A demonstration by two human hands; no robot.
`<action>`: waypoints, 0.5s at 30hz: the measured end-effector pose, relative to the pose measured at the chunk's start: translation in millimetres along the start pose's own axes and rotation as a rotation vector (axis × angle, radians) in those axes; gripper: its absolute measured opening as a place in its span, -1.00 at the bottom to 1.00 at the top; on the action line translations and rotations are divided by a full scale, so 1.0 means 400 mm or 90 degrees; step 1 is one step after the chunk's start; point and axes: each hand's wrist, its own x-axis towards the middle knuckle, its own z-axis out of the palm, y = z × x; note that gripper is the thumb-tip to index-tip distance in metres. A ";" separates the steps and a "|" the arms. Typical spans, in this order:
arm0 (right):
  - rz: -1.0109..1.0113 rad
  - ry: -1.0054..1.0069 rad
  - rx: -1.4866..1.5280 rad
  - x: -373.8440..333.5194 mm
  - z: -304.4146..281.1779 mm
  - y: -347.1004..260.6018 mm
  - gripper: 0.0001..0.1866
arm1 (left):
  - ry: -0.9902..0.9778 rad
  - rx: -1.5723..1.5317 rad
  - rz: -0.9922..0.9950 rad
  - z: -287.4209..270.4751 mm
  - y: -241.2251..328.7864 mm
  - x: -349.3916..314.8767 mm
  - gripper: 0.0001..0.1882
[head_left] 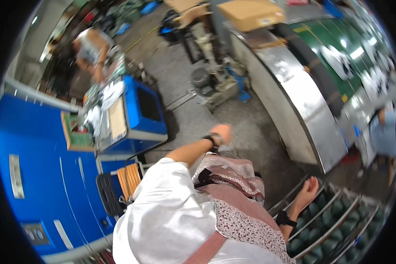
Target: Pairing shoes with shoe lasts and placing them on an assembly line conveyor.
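Observation:
My left hand (221, 133) reaches forward over the grey floor, in front of my patterned apron (246, 220). Motion smears its fingers, so their pose is unclear, and I see no object in it. A dark band circles that wrist. On the right, my right hand (310, 188) hangs at the near edge of a metal rack (334, 226), its fingers loosely bent and apart with nothing visible between them. A black watch (286, 219) sits on this wrist. Several dark green rounded pieces (328, 215) lie between the rack's bars.
A blue machine (143, 105) and a large blue cabinet (39, 176) stand left. A metal-sided conveyor (295, 92) with white shoes (336, 61) runs along the right. A motor on a stand (202, 79) is ahead. Another person (92, 48) works at far left; someone's blue-clothed part (384, 132) shows right.

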 end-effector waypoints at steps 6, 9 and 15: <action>-0.210 -0.483 -0.075 0.012 0.594 -0.384 -0.60 | 0.249 -0.115 -0.612 -0.338 -0.909 -0.318 -0.48; -0.277 -0.617 -0.149 -0.069 0.857 -0.500 -0.63 | 0.312 -0.064 -0.734 -0.497 -1.307 -0.397 -0.34; -0.277 -0.886 -0.243 -0.294 1.233 -0.540 -0.62 | 0.502 -0.171 -0.853 -0.775 -1.667 -0.358 -0.06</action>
